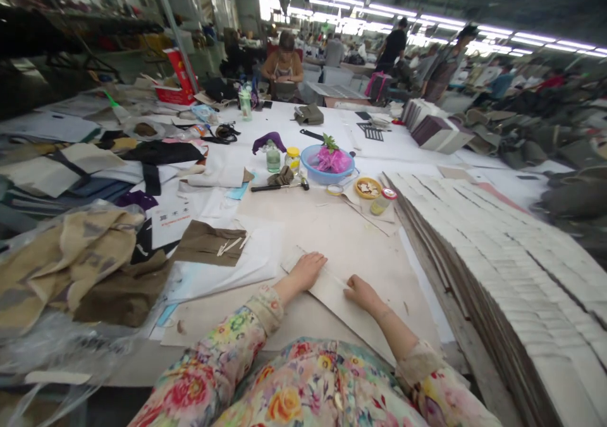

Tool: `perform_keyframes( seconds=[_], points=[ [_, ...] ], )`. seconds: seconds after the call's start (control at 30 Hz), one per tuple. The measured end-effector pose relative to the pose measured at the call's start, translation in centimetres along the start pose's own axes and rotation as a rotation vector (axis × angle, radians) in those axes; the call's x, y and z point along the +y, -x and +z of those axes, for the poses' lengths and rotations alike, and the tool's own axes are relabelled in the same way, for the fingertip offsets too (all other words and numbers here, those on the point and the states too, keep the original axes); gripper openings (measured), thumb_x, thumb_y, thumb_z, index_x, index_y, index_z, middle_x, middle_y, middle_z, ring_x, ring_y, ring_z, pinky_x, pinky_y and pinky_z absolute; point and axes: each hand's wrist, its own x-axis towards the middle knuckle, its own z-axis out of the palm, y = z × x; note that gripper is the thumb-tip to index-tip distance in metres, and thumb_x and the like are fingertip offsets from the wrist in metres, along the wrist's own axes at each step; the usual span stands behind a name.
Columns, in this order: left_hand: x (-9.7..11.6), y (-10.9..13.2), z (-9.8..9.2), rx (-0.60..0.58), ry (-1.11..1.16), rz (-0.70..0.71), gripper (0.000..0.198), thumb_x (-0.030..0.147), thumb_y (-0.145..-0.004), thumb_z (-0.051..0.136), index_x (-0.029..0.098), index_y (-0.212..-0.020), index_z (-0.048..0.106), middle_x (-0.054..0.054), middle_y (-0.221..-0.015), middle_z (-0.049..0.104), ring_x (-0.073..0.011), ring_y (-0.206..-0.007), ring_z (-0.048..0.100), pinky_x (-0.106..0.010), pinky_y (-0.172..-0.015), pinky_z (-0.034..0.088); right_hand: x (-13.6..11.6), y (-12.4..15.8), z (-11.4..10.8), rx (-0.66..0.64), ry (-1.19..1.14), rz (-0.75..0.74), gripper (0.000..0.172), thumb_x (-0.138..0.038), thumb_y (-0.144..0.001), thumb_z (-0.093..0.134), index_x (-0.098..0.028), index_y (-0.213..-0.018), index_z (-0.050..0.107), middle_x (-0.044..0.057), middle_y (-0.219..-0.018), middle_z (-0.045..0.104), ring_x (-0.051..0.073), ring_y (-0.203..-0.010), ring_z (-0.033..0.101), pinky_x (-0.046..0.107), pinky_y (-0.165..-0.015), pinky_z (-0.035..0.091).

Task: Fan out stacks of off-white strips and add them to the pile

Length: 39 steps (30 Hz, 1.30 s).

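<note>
A long pale panel [348, 310] lies slanted on the beige sheet [332, 221] in front of me. My left hand [308, 270] rests palm down on the panel's upper left end, its fingers laid flat toward the right. At the right, my right hand [359, 291] is closed, with thumb and fingers pressed together at the panel's upper edge. A thin pale strip seems to run between the two hands; what the right fingers pinch is too small to make out.
Stacked pale panels [512, 256] fill the right side. A hammer [279, 187], a blue basin [327, 164] and a jar [383, 202] stand beyond my hands. Brown fabric [208, 243] and camouflage cloth [71, 256] lie left. A person [283, 66] sits across the table.
</note>
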Motion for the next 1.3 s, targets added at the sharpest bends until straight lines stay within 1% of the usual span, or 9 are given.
perform_keyframes(
  seconds=[0.07,0.13,0.2,0.33,0.5,0.63,0.73,1.07,1.3],
  points=[
    [1.1,-1.4,0.5,-0.114,-0.023,0.103,0.048,0.012,-0.077,0.042,0.02,-0.124,0.035,-0.007,-0.13,0.039,-0.02,-0.122,0.028,-0.039,-0.101,0.021,-0.1,0.5,0.1,0.029,-0.032,-0.026,0.023,-0.022,-0.071,0.048,-0.014,-0.092,0.051,0.007,-0.09,0.06,0.016,-0.08,0.053,0.027,-0.069,0.037],
    [1.5,-2.6,0.8,-0.213,-0.058,0.143,0.046,0.013,-0.077,0.043,0.02,-0.122,0.037,-0.007,-0.126,0.044,-0.0202,-0.119,0.034,-0.043,-0.101,0.019,-0.2,1.0,0.1,0.061,-0.057,-0.051,0.026,-0.02,-0.07,0.049,-0.015,-0.095,0.052,0.006,-0.097,0.059,0.015,-0.088,0.052,0.026,-0.077,0.037],
    [1.4,-3.3,0.9,-0.26,-0.091,0.158,0.04,0.017,-0.076,0.046,0.021,-0.116,0.044,-0.006,-0.116,0.052,-0.0205,-0.111,0.042,-0.046,-0.1,0.02,-0.1,1.4,0.2,0.09,-0.074,-0.074,0.027,-0.02,-0.071,0.049,-0.017,-0.097,0.053,0.005,-0.099,0.057,0.014,-0.093,0.05,0.025,-0.083,0.036],
    [1.3,-2.6,1.3,-0.158,-0.117,0.105,0.031,0.025,-0.075,0.052,0.021,-0.106,0.052,-0.006,-0.109,0.053,-0.0218,-0.106,0.044,-0.042,-0.094,0.028,0.4,2.3,0.6,0.124,-0.102,-0.097,0.032,-0.022,-0.073,0.048,-0.019,-0.105,0.051,0.006,-0.104,0.054,0.015,-0.099,0.048,0.027,-0.088,0.035],
    [1.4,0.5,2.2,0.011,-0.061,-0.083,0.042,0.03,-0.08,0.047,0.021,-0.12,0.04,-0.007,-0.128,0.039,-0.0215,-0.118,0.032,-0.036,-0.095,0.028,0.9,2.5,1.2,0.119,-0.096,-0.118,0.037,-0.023,-0.074,0.047,-0.018,-0.111,0.048,0.009,-0.107,0.052,0.018,-0.103,0.045,0.031,-0.09,0.033],
    [-0.6,2.4,1.7,0.089,0.01,-0.285,0.042,0.028,-0.079,0.047,0.017,-0.119,0.04,-0.01,-0.123,0.041,-0.0217,-0.114,0.035,-0.034,-0.093,0.03,0.9,2.2,1.5,0.111,-0.075,-0.12,0.038,-0.023,-0.075,0.046,-0.019,-0.112,0.047,0.009,-0.108,0.052,0.019,-0.103,0.045,0.031,-0.09,0.033],
    [-2.1,3.3,1.2,0.093,0.094,-0.396,0.04,0.026,-0.077,0.048,0.014,-0.115,0.044,-0.011,-0.113,0.046,-0.0202,-0.106,0.041,-0.031,-0.092,0.032,0.9,2.4,1.6,0.114,-0.068,-0.112,0.038,-0.025,-0.076,0.044,-0.019,-0.113,0.047,0.008,-0.108,0.052,0.019,-0.104,0.045,0.031,-0.09,0.033],
    [-2.8,3.6,1.5,0.112,0.22,-0.468,0.041,0.028,-0.073,0.053,0.013,-0.111,0.053,-0.01,-0.108,0.049,-0.0191,-0.1,0.046,-0.027,-0.092,0.033,0.7,2.8,1.2,0.093,-0.053,-0.133,0.04,-0.024,-0.076,0.042,-0.018,-0.116,0.046,0.009,-0.112,0.052,0.018,-0.107,0.045,0.031,-0.093,0.033],
    [-2.7,3.7,1.5,0.103,0.172,-0.445,0.042,0.029,-0.072,0.054,0.014,-0.111,0.053,-0.009,-0.108,0.049,-0.0186,-0.099,0.046,-0.026,-0.092,0.033,0.8,2.6,1.2,0.06,-0.037,-0.107,0.042,-0.023,-0.074,0.043,-0.017,-0.116,0.045,0.009,-0.113,0.051,0.019,-0.108,0.045,0.032,-0.094,0.032]
  ],
)
